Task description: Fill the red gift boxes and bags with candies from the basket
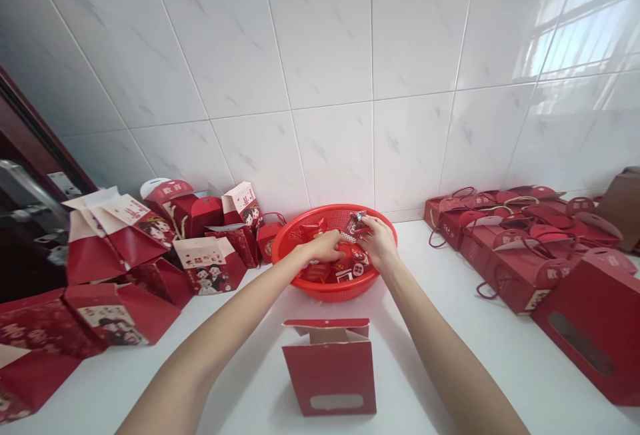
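A red plastic basket (pixel 333 292) holds several small red wrapped snack packets (pixel 361 256). My left hand (pixel 326 246) reaches into it from the left, its fingers curled down among the packets; what they grip, if anything, is hidden. Over the basket's right side, my right hand (pixel 379 240) has its fingers closed on a small shiny wrapped packet (pixel 357 220). The two hands are close together but apart. Standing upright in front of the basket is a red paper gift box (pixel 331 376), with its top open and an oval window low on the near side.
Red and cream gift boxes (pixel 213 267) with cartoon couples crowd the left. On the right are rows of red handled boxes (pixel 505 255), a larger windowed red box (pixel 593 328) and a brown box (pixel 623 205). A white tiled wall (pixel 330 148) rises behind the white tabletop (pixel 425 288).
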Tool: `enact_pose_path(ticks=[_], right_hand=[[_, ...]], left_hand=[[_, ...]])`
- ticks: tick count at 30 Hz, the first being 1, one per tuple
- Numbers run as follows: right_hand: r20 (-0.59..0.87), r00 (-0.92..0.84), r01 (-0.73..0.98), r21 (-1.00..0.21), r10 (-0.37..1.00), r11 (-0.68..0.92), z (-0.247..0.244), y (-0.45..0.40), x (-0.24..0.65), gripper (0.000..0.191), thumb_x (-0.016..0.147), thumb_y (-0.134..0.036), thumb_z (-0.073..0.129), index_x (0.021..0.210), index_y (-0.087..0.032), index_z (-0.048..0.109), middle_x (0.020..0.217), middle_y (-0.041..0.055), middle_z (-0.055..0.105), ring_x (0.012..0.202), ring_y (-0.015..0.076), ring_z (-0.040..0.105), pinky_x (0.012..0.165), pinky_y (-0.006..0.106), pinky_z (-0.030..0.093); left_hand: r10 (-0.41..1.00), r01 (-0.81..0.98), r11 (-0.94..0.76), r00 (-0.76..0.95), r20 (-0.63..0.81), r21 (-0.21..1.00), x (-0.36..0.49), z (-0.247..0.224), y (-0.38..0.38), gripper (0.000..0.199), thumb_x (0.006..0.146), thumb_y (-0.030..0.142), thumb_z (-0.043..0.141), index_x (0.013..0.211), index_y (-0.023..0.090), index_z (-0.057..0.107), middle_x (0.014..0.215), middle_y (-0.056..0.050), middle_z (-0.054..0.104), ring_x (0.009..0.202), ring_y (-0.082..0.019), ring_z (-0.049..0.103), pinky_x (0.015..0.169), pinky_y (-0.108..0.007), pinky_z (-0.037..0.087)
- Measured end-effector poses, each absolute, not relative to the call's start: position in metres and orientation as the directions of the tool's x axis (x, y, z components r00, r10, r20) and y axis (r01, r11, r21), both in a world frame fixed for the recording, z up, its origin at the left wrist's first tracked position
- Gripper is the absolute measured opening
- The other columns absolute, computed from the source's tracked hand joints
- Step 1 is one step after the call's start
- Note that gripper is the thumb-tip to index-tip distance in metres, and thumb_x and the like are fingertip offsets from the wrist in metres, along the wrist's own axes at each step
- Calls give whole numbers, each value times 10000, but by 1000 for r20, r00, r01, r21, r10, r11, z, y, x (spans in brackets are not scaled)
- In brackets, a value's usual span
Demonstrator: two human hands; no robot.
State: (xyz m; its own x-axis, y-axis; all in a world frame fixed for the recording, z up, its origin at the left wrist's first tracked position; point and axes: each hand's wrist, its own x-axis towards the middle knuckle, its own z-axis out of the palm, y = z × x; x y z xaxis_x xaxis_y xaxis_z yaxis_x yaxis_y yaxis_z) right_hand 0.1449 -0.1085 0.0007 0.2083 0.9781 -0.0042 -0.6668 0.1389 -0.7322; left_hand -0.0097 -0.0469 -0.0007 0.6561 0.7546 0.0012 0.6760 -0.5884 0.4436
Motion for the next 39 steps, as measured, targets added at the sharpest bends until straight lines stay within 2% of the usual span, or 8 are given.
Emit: enact_pose_path(ticks=[5,10,18,22,26,30,35,39], right_hand=[[0,230,-653,-742,973,155,-2,-106,145,162,625,-244,783,709,-211,649,714,-5,697,602,141,614,609,300,553],[-5,227,-651,-744,974,148,-2,-105,146,140,640,-242,770,692,-206,645,723,1,704,613,140,616,606,290,546],[-38,269,-669,-726,962,158,-1,-106,147,109,646,-221,742,677,-206,638,692,-9,700,609,139,615,624,289,538],[-57,315,-678,-712,947,183,-1,-105,147,133,636,-205,752,660,-211,621,677,-22,696,599,125,605,593,262,527],[-81,328,-684,-708,941,177,-1,-104,147,149,622,-204,763,685,-208,628,678,-27,690,581,109,595,518,217,489],[-85,288,-703,-695,954,150,-2,-105,147,134,641,-228,741,688,-199,619,672,-20,680,586,125,601,541,265,541],[-69,295,-757,-625,953,190,-5,-100,151,122,664,-231,734,721,-210,627,683,-31,686,597,126,627,594,279,575],[-52,320,-768,-599,946,227,-9,-94,155,143,665,-245,744,711,-220,611,634,-53,658,602,113,628,586,237,556]], left_hand=[[700,633,-599,711,-63,490,19,-15,-43,131,783,196,683,882,204,767,890,-35,768,845,-208,686,740,-248,512],[740,628,-570,672,0,529,19,-15,-40,238,745,35,579,836,163,758,907,-52,778,892,-209,708,770,-245,529],[813,637,-523,573,106,566,5,3,-48,266,762,91,573,966,153,733,961,-48,775,898,-245,710,788,-294,537],[790,550,-540,592,159,637,4,4,-49,315,756,72,535,1018,147,694,1003,-48,763,928,-223,703,810,-283,526],[784,483,-555,577,230,678,2,2,-46,198,751,126,561,911,157,675,957,-40,752,922,-222,688,832,-303,522],[766,320,-554,558,320,769,2,-1,-41,181,801,204,551,928,167,675,971,-50,741,949,-220,676,876,-337,524],[807,196,-538,401,434,820,3,3,-37,251,801,202,576,1034,181,667,1104,-63,708,1071,-218,635,957,-353,498],[864,106,-462,276,420,881,2,9,-41,361,746,197,642,1107,177,626,1059,-58,687,977,-208,651,875,-344,526]])
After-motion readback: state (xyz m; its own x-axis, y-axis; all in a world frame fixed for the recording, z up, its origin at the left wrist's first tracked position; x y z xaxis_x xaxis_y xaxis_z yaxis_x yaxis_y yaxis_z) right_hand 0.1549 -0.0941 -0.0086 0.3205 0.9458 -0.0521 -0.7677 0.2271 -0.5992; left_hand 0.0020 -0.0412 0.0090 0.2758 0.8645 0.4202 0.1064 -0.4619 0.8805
